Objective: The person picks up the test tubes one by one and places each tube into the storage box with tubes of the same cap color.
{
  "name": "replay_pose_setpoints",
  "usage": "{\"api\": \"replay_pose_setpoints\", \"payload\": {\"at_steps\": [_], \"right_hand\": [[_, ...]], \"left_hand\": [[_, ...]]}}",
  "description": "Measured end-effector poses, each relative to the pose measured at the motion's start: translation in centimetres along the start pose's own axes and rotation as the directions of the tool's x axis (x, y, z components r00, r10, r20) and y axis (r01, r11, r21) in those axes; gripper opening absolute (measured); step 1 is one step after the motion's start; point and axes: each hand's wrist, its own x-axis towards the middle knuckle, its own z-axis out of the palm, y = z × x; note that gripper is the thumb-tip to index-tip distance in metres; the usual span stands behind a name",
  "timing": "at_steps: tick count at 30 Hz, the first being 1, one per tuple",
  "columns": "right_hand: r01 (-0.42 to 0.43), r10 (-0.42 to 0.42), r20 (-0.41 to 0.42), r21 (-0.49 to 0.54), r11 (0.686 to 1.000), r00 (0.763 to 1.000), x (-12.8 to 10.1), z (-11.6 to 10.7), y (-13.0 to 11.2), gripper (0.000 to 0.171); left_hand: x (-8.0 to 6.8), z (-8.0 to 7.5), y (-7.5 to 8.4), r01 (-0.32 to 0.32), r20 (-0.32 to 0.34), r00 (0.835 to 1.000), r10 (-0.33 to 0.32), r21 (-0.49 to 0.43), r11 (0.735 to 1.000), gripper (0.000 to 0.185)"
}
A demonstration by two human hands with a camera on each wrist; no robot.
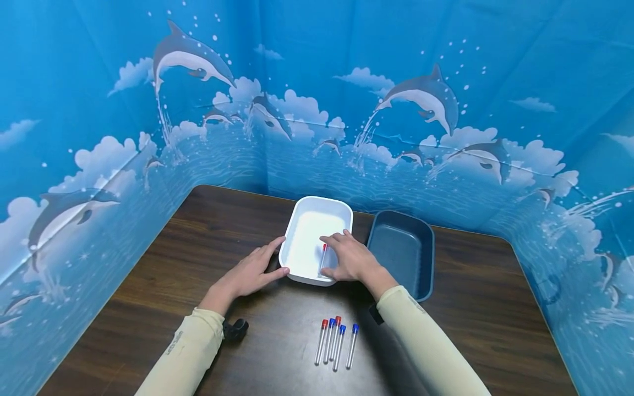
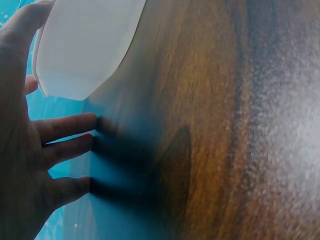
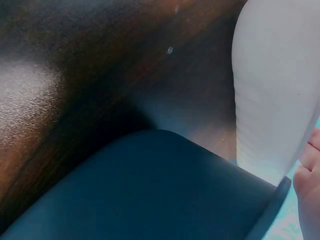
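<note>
A white tub (image 1: pixel 317 214) sits in the middle of a dark wooden table (image 1: pixel 173 264). The left hand (image 1: pixel 252 272) rests against the tub's near left corner. Its fingers are straight and spread a little, with the thumb along the near wall, and it holds nothing. From the left wrist view, the fingers (image 2: pixel 65 127) lie flat beside the tub (image 2: pixel 85 45).

The right hand (image 1: pixel 349 257) reaches into the tub at its near right side. Its fingers are bent over a clear tube with a red cap (image 1: pixel 324 258), which lies inside the tub by the right wall. The hand touches the tube, but whether it grips it cannot be told.

A dark blue tub (image 1: pixel 403 250) stands just to the right of the white one, touching it or nearly so. In the right wrist view the dark blue tub (image 3: pixel 150 190) fills the low part and the white tub (image 3: pixel 275 85) is beside it.

Nearer to the person, five more tubes (image 1: pixel 337 342) lie side by side on the table. Two have red caps and three have blue caps. A small black thing (image 1: pixel 235 329) sits by the left sleeve (image 1: pixel 188 352).
</note>
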Motion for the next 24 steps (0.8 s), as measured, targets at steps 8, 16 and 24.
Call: {"api": "replay_pose_setpoints", "payload": {"at_steps": [8,16,24], "right_hand": [[-0.015,0.017,0.061,-0.031,0.999,0.998,1.0,0.3,0.2,0.077],[0.030,-0.020,0.099,-0.102,0.994,0.995,2.0,0.3,0.1,0.077],[0.036,-0.008,0.158,-0.172,0.985,0.987,2.5,0.5,-0.1,0.078]], "left_hand": [[0.0,0.0,0.0,0.001,-0.002,1.000,-0.001,-0.004,1.000,0.090],[0.0,-0.2,0.2,0.008,0.000,1.000,-0.008,0.001,1.000,0.090],[-0.1,-0.2,0.2,0.006,0.006,1.000,-0.006,0.006,1.000,0.088]]}}
